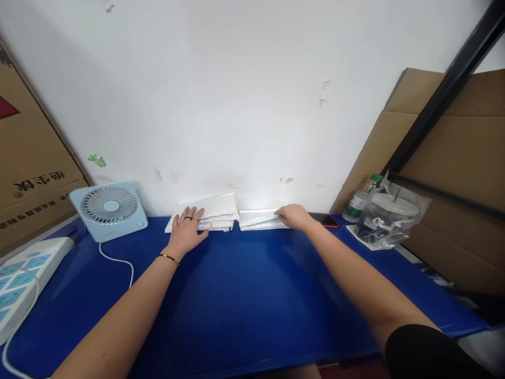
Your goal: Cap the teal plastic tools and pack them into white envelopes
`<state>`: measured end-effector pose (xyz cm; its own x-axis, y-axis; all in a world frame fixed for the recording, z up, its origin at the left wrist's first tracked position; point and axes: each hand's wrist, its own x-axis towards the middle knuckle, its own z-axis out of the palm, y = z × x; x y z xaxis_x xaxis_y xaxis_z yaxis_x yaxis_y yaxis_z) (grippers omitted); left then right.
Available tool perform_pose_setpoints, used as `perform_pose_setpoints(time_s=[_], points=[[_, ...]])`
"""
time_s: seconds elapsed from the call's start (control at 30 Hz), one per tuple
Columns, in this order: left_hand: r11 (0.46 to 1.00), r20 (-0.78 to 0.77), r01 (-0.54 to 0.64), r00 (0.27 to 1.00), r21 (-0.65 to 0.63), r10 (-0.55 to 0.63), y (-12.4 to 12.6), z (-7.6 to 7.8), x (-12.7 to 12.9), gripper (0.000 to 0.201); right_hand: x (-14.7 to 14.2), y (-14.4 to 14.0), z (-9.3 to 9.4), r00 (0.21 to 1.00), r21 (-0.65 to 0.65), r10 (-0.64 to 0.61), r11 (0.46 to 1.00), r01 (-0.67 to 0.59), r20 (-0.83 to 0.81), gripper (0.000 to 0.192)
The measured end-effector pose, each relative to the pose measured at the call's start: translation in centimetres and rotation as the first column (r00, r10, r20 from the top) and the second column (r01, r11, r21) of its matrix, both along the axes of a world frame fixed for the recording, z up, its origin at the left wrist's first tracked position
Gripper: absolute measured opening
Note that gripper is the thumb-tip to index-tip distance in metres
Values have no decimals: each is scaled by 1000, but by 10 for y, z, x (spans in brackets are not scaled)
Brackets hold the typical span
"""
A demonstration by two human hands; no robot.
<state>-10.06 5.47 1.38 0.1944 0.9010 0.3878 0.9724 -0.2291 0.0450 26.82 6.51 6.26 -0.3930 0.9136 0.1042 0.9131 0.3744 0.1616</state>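
Against the wall at the back of the blue table lies a stack of flat white packets [216, 209], uneven at its edges. My left hand [187, 231] rests on the left part of this stack, its fingers stretched out and apart. Just to the right is a second, lower pile of flat white plastic packets [258, 219]. My right hand [295, 217] pinches the right end of this pile's upper packet, with thumb and fingers closed on it. Whatever is inside the packets cannot be made out.
A light blue fan [111, 206] stands at the left, beyond a white power strip [35, 279]. A dark phone [325, 220] lies right of my right hand. Further right are a bottle [359, 202] and a bagged lidded cup [389, 218]. Cardboard [453, 173] leans behind a black metal frame.
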Motion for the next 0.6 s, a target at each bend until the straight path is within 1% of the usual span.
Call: perform_pose_setpoints(time_s=[0.03, 0.1, 0.2, 0.23, 0.27, 0.3, 0.33, 0.37, 0.4, 0.43, 0.47, 0.5, 0.53, 0.6], points=[[1000, 8, 5, 1000, -19, -5, 0, 1, 0, 67, 1, -13, -1, 1000, 11, 8, 1000, -8, -13, 32], [999, 33, 8, 999, -38, -7, -1, 7, 3, 74, -2, -45, -7, 994, 25, 63, 998, -62, -85, 32], [1000, 91, 20, 996, 18, -21, -12, 20, 16, 85, -13, -95, -23, 954, -63, 176, 978, -197, -242, 30], [998, 109, 60, 992, 36, -63, -18, 24, 24, 85, -17, -107, -29, 931, -89, 217, 964, -252, -294, 29], [990, 121, 135, 983, 28, -137, -26, 28, 33, 84, -19, -115, -34, 904, -105, 244, 949, -297, -350, 27], [970, 129, 241, 963, -26, -236, -35, 30, 42, 84, -19, -120, -38, 874, -107, 243, 943, -314, -420, 28], [922, 135, 365, 928, -129, -348, -44, 30, 52, 86, -17, -120, -41, 837, -94, 216, 949, -302, -503, 30], [860, 146, 454, 891, -234, -430, -53, 27, 61, 88, -13, -117, -45, 788, -68, 164, 965, -252, -593, 32], [812, 152, 494, 869, -313, -470, -61, 23, 70, 95, -8, -110, -48, 730, -47, 93, 985, -168, -677, 34], [786, 153, 504, 862, -358, -483, -68, 18, 77, 102, -1, -102, -53, 663, -34, 17, 997, -65, -748, 34], [773, 151, 507, 859, -381, -489, -73, 12, 84, 106, 6, -94, -58, 605, -41, -60, 998, 44, -794, 35], [776, 151, 500, 863, -385, -481, -76, 5, 88, 106, 12, -85, -63, 577, -81, -131, 990, 112, -806, 37], [784, 156, 493, 868, -378, -471, -78, 0, 91, 102, 17, -78, -69, 564, -124, -183, 982, 142, -805, 38], [802, 172, 492, 871, -338, -461, -79, -8, 95, 86, 22, -68, -80, 563, -182, -232, 973, 144, -794, 35]])
